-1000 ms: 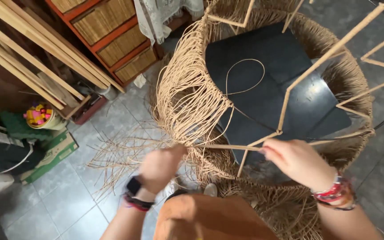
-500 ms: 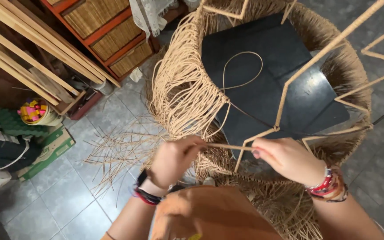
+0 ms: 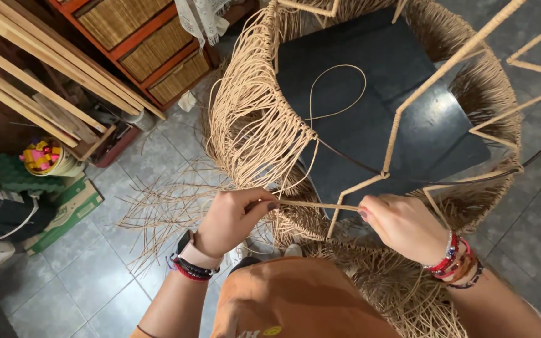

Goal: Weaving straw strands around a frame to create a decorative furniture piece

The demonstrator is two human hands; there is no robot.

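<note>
Wicker frame (image 3: pixel 446 81): round, basket-like, made of thin pale rods wrapped in tan fibre, w/ dense loose strands hanging on its left wall and rough woven skirt below. Dark matte square pad (image 3: pixel 370 94) inside, smooth, w/ one thin fibre looped on top like a figure eight.

Left hand (image 3: pixel 233 219) closed, fingers pinched on a tan strand (image 3: pixel 317 204) at the lower rim of the frame. Right hand (image 3: pixel 402 225) also closed, gripping same strand at its other end, just beside the rod joint. Strand pulled straight and taut between both hands, approx. horizontal. Black band and red cords on left wrist; red, white and dark beaded bracelets (image 3: pixel 455 260) on right wrist.

Grey glossy floor tiles (image 3: pixel 82 275) under scattered cut fibres (image 3: pixel 164 213). Orange cabinet (image 3: pixel 145 44) w/ woven fronts at upper left, long wooden slats (image 3: pixel 39 81) leaning beside it.

Vs. 0.5 s ago: left hand moved nearer to the frame and now pinching; hands closer together along the strand.

Fingertips of right hand partly hidden behind own knuckles. Frame cut off at top and right edge. Small colourful object at far left too small to identify.
</note>
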